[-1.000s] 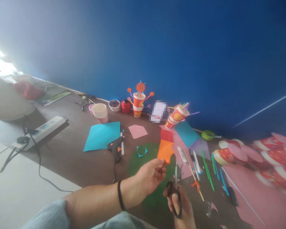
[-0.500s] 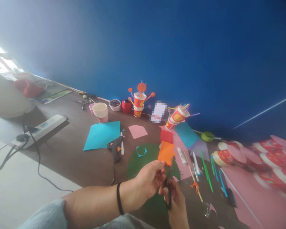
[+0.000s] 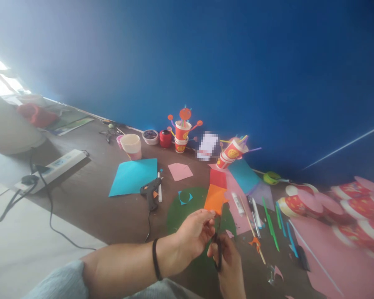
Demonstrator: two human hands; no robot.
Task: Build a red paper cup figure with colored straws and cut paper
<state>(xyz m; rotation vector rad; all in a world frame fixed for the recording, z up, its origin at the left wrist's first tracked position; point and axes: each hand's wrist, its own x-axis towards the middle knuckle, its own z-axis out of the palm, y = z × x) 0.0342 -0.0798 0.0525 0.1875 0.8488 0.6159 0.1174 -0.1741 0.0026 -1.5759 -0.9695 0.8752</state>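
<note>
My left hand (image 3: pixel 195 234) pinches the lower edge of an orange paper piece (image 3: pixel 214 199), holding it up above a dark green paper circle (image 3: pixel 182 211). Just to its right, my right hand (image 3: pixel 229 265) grips black-handled scissors (image 3: pixel 218 245), whose blades point up at the bottom of the orange paper. A black band sits on my left wrist. The two hands nearly touch.
A black glue gun (image 3: pixel 149 192) and blue paper sheet (image 3: pixel 133 176) lie to the left. Red decorated cups (image 3: pixel 181 135) stand by the blue wall. Pens and green sticks (image 3: pixel 269 222) lie to the right, beside pink paper (image 3: pixel 333 257). A power strip (image 3: pixel 54 168) lies far left.
My right hand has brought the scissors left and up to the orange paper. The left hand lifted the paper slightly, then tilted it down a little.
</note>
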